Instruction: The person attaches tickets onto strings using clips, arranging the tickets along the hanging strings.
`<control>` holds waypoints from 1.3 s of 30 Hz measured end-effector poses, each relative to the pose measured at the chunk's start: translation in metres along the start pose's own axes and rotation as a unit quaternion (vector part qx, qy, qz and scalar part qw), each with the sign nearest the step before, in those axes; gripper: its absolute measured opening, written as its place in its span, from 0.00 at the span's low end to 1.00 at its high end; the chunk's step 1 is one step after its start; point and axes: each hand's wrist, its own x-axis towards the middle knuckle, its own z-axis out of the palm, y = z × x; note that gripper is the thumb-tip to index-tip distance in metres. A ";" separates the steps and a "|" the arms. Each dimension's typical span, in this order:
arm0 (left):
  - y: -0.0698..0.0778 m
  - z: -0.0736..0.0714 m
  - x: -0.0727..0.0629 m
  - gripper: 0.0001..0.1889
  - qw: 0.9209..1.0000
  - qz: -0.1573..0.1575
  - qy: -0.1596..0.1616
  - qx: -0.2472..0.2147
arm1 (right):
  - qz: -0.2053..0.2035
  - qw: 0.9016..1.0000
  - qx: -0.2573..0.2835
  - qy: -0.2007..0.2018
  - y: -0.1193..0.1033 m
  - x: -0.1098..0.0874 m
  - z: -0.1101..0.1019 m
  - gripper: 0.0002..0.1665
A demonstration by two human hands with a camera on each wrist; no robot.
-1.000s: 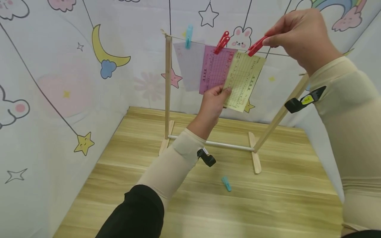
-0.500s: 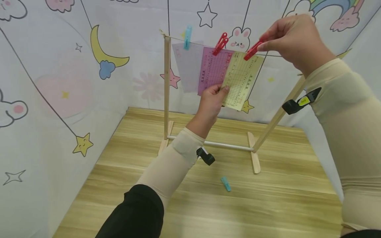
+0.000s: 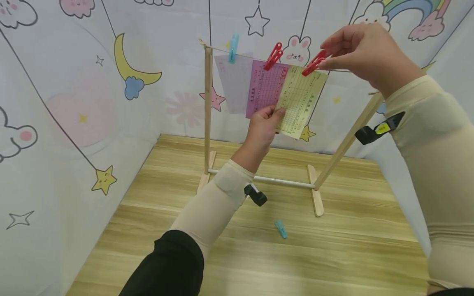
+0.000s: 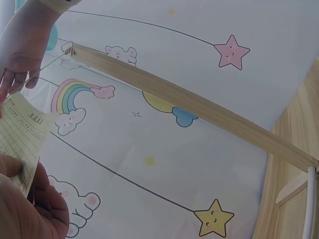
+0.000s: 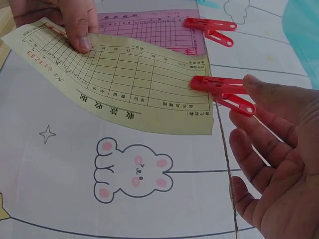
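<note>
My left hand (image 3: 261,127) pinches the lower left edge of a yellow receipt slip (image 3: 301,98), thumb in front. The slip's upper edge is at the string, with a red clothespin (image 5: 204,83) clamped there. Around that clothespin's spread legs is my right hand (image 3: 370,53), its fingers loosened; in the right wrist view the thumb touches one leg without squeezing. To the left hang a purple receipt slip (image 3: 264,88) under another red clothespin (image 3: 273,57) and a pale sheet (image 3: 235,84) under a light blue clothespin (image 3: 233,49).
A wooden stand holds the string (image 5: 228,159) between a left post (image 3: 208,111) and a leaning right post (image 3: 346,144). A white rod (image 3: 281,180) joins their feet. One blue clothespin (image 3: 281,229) lies on the wood-grain tabletop (image 3: 333,255). Patterned sheets surround it.
The right hand came down and left slightly with the red clothespin, then its fingers spread and the clothespin's legs sprang apart. The left hand stays on the yellow slip.
</note>
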 end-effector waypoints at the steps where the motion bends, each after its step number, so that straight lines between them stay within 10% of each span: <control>1: -0.001 -0.001 0.000 0.14 1.000 0.001 -0.001 0.001 | -0.001 1.000 -0.006 0.001 0.001 0.000 0.000 0.30; 10: -0.025 -0.022 -0.008 0.09 0.996 0.010 0.015 0.089 | -0.032 0.988 -0.120 0.091 0.014 -0.029 0.014 0.41; 17: -0.071 -0.078 -0.040 0.08 0.970 0.048 0.066 0.228 | -0.217 0.949 -0.108 0.202 0.042 -0.100 0.044 0.33; 20: -0.093 -0.106 -0.061 0.11 0.942 0.038 0.077 0.324 | -0.249 0.943 -0.089 0.202 0.070 -0.129 0.066 0.29; 23: -0.115 -0.130 -0.083 0.15 0.903 0.010 0.060 0.425 | -0.212 0.961 -0.082 0.156 0.111 -0.155 0.103 0.25; 26: -0.133 -0.147 -0.100 0.22 0.853 -0.025 0.030 0.521 | -0.090 0.992 -0.079 0.048 0.155 -0.179 0.153 0.27; 29: -0.146 -0.155 -0.112 0.29 0.811 -0.047 0.005 0.583 | 0.046 0.993 -0.071 -0.078 0.192 -0.202 0.208 0.37; 33: -0.156 -0.156 -0.119 0.36 0.786 -0.063 -0.015 0.615 | 0.129 0.975 -0.070 -0.167 0.220 -0.227 0.265 0.49; 39: -0.162 -0.159 -0.121 0.37 0.758 -0.063 0.008 0.649 | 0.136 0.982 -0.049 -0.125 0.224 -0.230 0.301 0.43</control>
